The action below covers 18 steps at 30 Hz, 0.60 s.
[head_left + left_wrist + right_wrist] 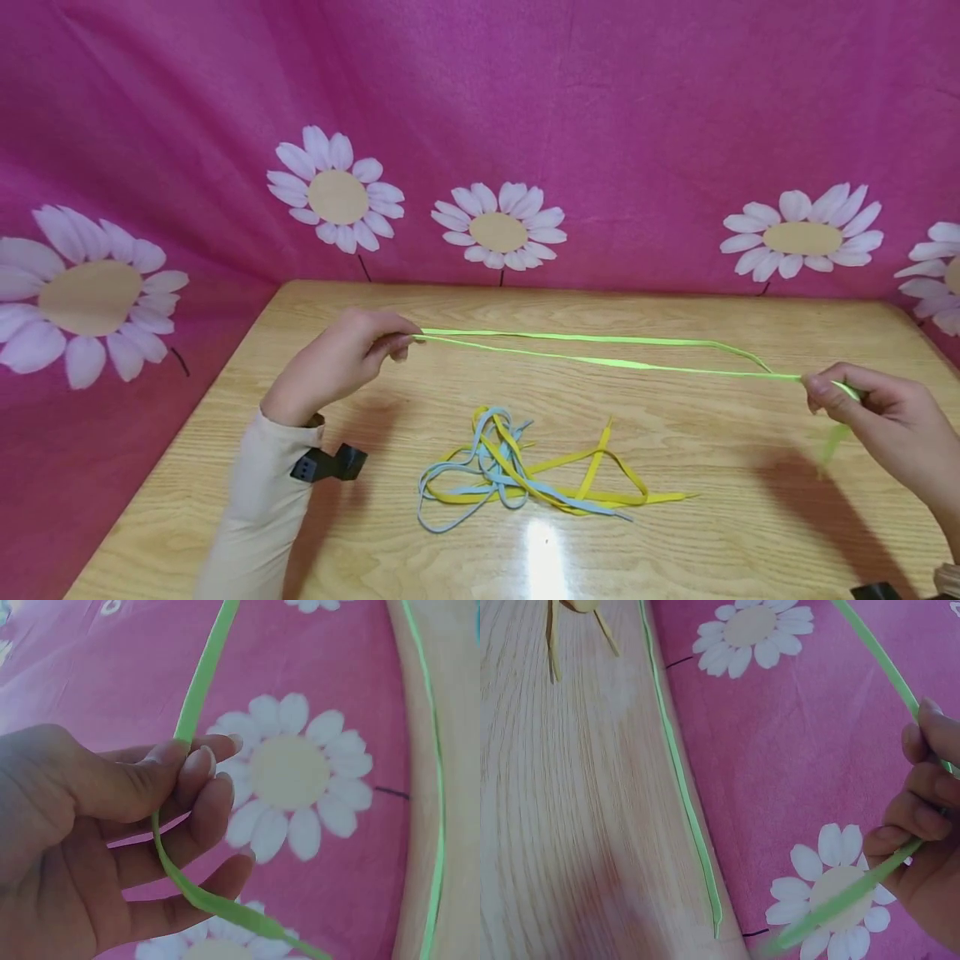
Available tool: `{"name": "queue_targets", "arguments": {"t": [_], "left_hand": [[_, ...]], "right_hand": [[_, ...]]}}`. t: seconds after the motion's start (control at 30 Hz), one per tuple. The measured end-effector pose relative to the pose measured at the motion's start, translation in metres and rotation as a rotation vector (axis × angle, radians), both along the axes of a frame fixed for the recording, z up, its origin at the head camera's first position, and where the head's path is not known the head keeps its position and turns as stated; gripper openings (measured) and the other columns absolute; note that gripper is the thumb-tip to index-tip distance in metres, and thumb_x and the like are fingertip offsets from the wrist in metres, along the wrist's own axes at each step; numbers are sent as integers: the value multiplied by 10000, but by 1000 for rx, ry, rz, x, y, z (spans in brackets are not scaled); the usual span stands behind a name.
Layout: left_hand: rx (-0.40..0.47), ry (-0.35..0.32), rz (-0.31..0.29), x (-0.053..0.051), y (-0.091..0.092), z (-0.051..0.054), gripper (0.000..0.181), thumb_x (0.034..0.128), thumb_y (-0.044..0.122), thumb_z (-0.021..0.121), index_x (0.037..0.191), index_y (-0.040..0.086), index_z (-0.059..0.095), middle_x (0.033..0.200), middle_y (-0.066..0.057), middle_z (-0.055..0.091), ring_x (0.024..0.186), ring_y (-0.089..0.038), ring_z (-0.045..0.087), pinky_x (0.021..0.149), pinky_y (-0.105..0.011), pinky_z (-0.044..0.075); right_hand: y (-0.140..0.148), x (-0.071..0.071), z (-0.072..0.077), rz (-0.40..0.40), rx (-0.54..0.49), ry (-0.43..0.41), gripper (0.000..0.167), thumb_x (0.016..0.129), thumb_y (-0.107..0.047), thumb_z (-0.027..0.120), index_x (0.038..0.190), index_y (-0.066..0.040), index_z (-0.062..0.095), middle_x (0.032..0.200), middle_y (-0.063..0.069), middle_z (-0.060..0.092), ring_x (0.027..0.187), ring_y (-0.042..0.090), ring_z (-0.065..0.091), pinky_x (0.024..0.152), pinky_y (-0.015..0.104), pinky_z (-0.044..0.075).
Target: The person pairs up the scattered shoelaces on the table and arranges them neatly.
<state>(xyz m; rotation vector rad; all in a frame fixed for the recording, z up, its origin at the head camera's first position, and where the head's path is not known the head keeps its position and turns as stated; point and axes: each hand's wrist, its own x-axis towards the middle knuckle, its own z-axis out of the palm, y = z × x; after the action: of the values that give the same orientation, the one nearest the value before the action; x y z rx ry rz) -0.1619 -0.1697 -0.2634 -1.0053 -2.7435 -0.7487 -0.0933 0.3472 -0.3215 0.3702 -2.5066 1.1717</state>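
A neon green shoelace [622, 363] is stretched nearly level above the table between the two hands. My left hand [345, 354] pinches it between thumb and fingers, and in the left wrist view a length of the lace [202, 690] passes through the pinch and trails below. My right hand [885, 412] grips the other side with curled fingers; a blurred tail [832, 904] hangs from it. Behind runs another green strand [570, 337], along the table's far side in the wrist views. Whether it joins the held lace, I cannot tell.
Light blue [450, 527] and yellow shoelaces [633, 479] lie tangled together on the wooden table [360, 550], in front of the stretched lace. A pink cloth [637, 125] with white daisies hangs behind and to the left. A black wrist camera [330, 463] sits on the left sleeve.
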Motion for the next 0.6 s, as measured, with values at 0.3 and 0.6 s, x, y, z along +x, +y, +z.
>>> {"name": "queue_targets", "arguments": {"t": [0.3, 0.6], "left_hand": [[69, 91, 109, 8, -46, 15, 173, 858, -93, 646, 998, -19, 718, 765, -23, 663, 696, -145, 597, 639, -292, 500], [32, -63, 168, 3, -73, 12, 204, 896, -98, 586, 1073, -62, 681, 814, -48, 675, 697, -178, 579, 635, -247, 473]], "right_hand": [[11, -5, -3, 16, -49, -12, 250, 982, 39, 478, 846, -100, 635, 600, -44, 399, 564, 97, 341, 531, 193, 250], [30, -7, -8, 36, -48, -32, 294, 1005, 28, 425, 878, -158, 613, 549, 24, 227, 466, 172, 191, 459, 291, 158]]}}
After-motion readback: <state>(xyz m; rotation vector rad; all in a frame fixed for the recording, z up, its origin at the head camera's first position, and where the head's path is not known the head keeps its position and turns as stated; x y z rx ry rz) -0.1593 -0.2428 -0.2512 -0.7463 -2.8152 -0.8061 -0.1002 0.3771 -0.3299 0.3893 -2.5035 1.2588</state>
